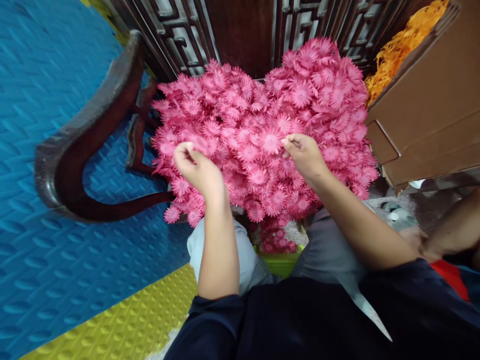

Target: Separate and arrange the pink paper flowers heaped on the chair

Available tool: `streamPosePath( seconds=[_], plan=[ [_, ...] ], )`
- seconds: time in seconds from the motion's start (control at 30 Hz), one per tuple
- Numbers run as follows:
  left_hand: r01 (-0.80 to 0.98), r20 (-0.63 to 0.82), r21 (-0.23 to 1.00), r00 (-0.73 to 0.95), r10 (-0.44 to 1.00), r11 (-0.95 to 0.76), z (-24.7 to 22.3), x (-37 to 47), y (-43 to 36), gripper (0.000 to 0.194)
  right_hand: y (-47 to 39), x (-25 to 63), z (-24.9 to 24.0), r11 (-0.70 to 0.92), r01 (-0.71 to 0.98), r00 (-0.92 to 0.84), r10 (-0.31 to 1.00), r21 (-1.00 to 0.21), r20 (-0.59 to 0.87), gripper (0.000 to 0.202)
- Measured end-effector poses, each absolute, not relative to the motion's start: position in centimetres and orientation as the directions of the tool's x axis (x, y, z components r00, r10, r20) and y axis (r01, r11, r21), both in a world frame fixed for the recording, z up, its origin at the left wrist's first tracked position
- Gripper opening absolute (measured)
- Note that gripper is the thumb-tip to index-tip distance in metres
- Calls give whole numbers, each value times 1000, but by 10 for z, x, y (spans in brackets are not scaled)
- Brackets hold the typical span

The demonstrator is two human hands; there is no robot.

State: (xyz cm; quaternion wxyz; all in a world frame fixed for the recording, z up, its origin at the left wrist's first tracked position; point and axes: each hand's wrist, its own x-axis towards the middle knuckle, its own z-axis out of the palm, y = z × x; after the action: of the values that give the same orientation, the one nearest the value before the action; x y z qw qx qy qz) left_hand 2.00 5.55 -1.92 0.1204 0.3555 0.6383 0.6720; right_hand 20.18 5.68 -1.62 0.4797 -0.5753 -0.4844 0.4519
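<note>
A large heap of pink artificial flowers spreads in front of me on a dark wooden seat. My left hand is above the heap's left side, fingers curled in a pinch on a pink flower blurred by motion. Over the middle-right of the heap, my right hand has thumb and forefinger pinched at the edge of another pink flower, which faces upward. The two hands are apart from each other.
A curved dark wooden armrest borders the heap at left, above blue matting. Carved wooden panels stand behind. At right are a cardboard box with orange material and another person's arm. A green container sits between my legs.
</note>
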Motion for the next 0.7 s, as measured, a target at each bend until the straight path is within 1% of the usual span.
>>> streamPosePath(
  seconds=[0.03,0.1,0.13,0.2,0.23,0.27,0.33,0.4,0.47,0.53,0.7],
  plan=[
    [340,364,928,-731,577,-153,-16,13,56,17,58,203,-16,-63,113,148,988,-992,-46,17],
    [463,416,883,-690,593,-81,-12,7,53,6,58,205,-14,-51,69,174,984,-996,-38,15],
    [524,431,851,-655,621,-38,-11,8,51,7,58,205,-13,-50,42,175,984,-998,-42,13],
    [609,453,793,-575,681,-14,-10,18,45,23,56,203,-13,-55,0,157,986,-998,-54,9],
    [633,471,773,-519,713,-50,-10,25,42,26,55,202,-13,-60,-13,142,988,-998,-61,8],
    [643,483,759,-446,753,-106,-11,33,40,23,53,201,-14,-65,-22,127,990,-998,-68,7],
    [637,468,744,-281,838,-201,-13,48,36,11,51,199,-15,-79,-38,89,993,-996,-82,11],
    [631,431,738,-169,886,-239,-16,57,35,9,50,198,-15,-99,-50,40,994,-994,-101,17],
    [624,423,740,-141,895,-251,-20,60,36,9,49,198,-15,-118,-59,2,993,-991,-118,23],
    [604,427,753,-148,892,-260,-23,60,38,8,48,200,-14,-122,-69,-13,992,-990,-122,26],
    [458,396,841,-160,904,-287,-29,59,39,4,48,201,-13,-69,-97,-34,997,-993,-66,25]
  ],
)
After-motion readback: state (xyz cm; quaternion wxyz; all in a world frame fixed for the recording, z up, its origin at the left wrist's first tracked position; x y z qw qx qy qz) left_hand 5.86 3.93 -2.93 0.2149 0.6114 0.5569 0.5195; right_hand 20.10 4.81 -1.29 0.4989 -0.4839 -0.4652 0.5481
